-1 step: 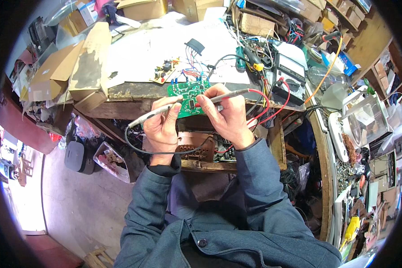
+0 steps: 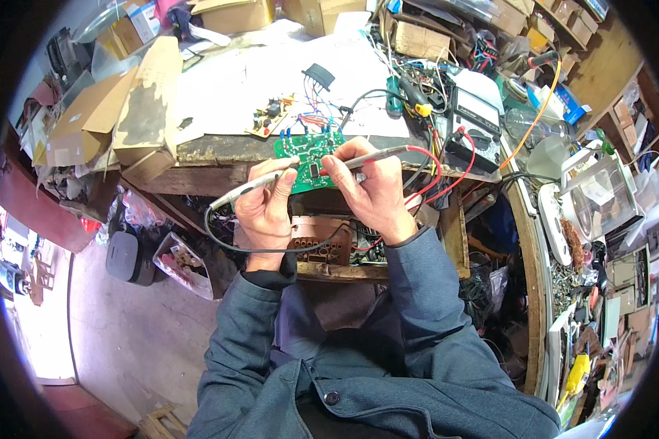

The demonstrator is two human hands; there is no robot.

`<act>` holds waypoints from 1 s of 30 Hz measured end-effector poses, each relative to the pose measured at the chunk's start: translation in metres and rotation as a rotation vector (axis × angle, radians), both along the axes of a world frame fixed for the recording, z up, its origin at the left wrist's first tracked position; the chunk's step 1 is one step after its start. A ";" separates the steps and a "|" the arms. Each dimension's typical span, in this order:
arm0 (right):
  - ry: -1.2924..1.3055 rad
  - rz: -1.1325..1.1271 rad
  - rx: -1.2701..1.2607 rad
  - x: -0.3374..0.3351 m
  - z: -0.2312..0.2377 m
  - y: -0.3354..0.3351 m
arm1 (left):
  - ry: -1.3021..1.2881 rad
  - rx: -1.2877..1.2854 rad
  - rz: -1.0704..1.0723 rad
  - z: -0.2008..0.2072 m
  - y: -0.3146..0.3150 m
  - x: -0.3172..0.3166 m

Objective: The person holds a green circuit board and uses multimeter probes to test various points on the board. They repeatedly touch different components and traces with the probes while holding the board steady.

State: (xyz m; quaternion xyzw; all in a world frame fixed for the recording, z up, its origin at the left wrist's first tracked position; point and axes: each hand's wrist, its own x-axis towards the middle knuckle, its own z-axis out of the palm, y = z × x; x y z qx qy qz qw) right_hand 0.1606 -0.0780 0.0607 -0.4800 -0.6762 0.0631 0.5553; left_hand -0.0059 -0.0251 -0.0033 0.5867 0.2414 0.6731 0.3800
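Note:
A green circuit board (image 2: 315, 158) is held up at the front edge of the workbench, with blue parts and wires along its far edge. My left hand (image 2: 265, 212) is closed around a grey test probe (image 2: 245, 192) with a black lead, its tip over the board's left part. In my right hand (image 2: 373, 186) is a second test probe (image 2: 385, 153) with a red lead, pointing in at the board from the right. The fingers of both hands also meet the board's edges. To the right lies an analog multimeter (image 2: 477, 124) with a red plug in it.
White paper (image 2: 234, 88) covers much of the bench, with a small component board (image 2: 271, 117) and a green-handled screwdriver (image 2: 394, 99) on it. Cardboard boxes (image 2: 150, 110) stand at the left. Below the board is an open drawer (image 2: 322, 238) of parts. Tangled cables crowd the right.

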 end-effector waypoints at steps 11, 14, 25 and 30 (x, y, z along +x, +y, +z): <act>0.039 -0.008 0.003 0.003 -0.003 0.001 | 0.002 0.005 0.000 0.001 -0.001 0.000; 0.139 -0.044 0.000 0.003 -0.006 0.003 | 0.001 0.007 0.007 0.000 0.000 0.000; 0.100 -0.098 0.013 0.003 -0.005 0.006 | -0.008 -0.013 0.002 0.002 -0.002 0.001; 0.096 -0.100 0.022 0.002 -0.005 0.006 | -0.018 0.005 0.000 0.001 -0.001 0.001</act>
